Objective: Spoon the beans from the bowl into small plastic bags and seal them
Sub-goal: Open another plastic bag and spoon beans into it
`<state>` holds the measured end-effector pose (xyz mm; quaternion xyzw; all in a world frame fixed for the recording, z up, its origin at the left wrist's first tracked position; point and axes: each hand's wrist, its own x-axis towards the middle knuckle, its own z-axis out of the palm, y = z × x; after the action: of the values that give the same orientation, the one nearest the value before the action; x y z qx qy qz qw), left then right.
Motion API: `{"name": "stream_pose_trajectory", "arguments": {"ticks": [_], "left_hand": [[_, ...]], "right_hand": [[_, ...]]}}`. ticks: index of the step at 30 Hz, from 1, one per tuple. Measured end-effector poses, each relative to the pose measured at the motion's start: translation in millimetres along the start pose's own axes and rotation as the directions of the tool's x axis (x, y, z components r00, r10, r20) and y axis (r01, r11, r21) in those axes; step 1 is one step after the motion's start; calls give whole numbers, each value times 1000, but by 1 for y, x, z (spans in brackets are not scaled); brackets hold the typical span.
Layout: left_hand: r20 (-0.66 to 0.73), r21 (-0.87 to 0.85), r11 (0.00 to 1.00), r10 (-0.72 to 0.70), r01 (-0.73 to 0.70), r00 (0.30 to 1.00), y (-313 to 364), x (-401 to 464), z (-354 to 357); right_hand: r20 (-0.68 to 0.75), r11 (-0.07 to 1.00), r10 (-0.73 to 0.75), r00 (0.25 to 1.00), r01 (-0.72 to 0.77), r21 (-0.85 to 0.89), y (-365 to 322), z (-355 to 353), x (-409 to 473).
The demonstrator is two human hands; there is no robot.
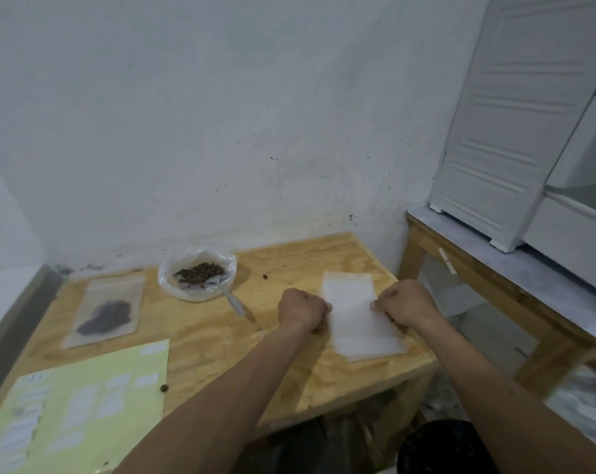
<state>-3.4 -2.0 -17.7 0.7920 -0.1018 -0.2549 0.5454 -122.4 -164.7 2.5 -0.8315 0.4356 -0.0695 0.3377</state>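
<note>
A clear bowl (173, 282) with dark beans (199, 271) stands at the back of the wooden table (221, 336); a spoon (233, 301) leans in it, handle pointing toward me. An empty white plastic bag (358, 323) lies flat on the right side of the table. My left hand (301, 309) pinches its left edge and my right hand (404, 304) pinches its right edge, both with curled fingers. A filled bag of beans (107, 311) lies flat on the left.
A pale green sheet (81, 408) covers the near left corner. Loose beans (265, 276) lie on the wood. A white drawer cabinet (515, 131) stands on a bench at the right. The wall runs right behind the table.
</note>
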Motion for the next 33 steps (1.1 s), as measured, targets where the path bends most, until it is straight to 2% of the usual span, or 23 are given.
{"name": "stream_pose_trajectory", "arguments": {"ticks": [4,7,11,14,21,27,33], "left_hand": [[30,-26,1000,-7,8,1000,3,-3,-6],[48,-50,997,56,-54,997,8,-6,-20],[25,-105,984,147,-144,989,22,-16,-49],[-14,-130,971,200,-200,980,31,-23,-78],[-87,-135,929,336,-345,938,45,-38,-156],[-305,-169,893,355,-417,883,25,-41,-198],[-426,-257,894,237,-368,873,10,-37,-222]], "right_hand": [[-10,999,-46,999,46,4,-8,-6,2],[-48,982,-184,982,186,46,-26,-15,1],[-80,889,-456,886,458,12,-64,-20,-2],[-96,804,-586,805,592,60,-95,-19,-8],[-28,662,-724,689,706,251,-170,10,-36],[-93,563,-776,624,751,345,-201,58,-49],[-191,389,-902,387,921,26,-214,98,-53]]}}
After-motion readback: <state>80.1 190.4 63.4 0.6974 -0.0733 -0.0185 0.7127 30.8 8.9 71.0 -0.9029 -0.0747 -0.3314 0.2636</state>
